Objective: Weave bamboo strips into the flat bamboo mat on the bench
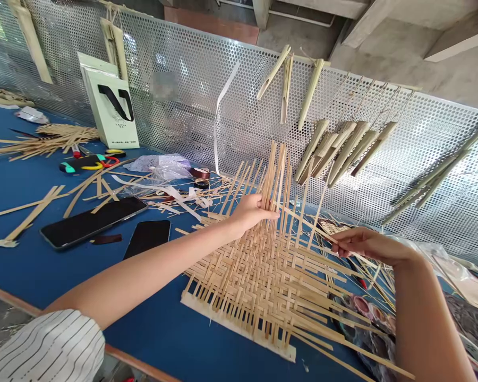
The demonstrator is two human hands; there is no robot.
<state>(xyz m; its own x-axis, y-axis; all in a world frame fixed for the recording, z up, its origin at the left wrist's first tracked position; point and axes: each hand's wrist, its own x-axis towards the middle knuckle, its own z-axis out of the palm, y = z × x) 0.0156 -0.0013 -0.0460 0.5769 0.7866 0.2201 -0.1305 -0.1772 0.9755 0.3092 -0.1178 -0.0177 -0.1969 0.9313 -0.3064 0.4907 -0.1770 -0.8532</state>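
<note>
**Weaving step, cross strip [318,229] at far edge of woven mat [255,276]**

Woven mat lies on worktop [143,329], phones [93,225] to its L. L hand [249,212] gripping bunch of upright strips [276,170] at mat's far edge. R hand [360,245] pinching cross strip off mat's far R side. Prob step: passing cross strip thru raised ones. Next move prob needs bunch held up, cross strip kept straight + drawn snug vs mat w/o cracking.

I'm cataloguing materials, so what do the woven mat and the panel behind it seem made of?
Woven mat: probably bamboo, matte, judging by its pale, flat strips; another wood is possible. Panel: likely bare metal, shiny, from its silvery glints around holes.
</note>
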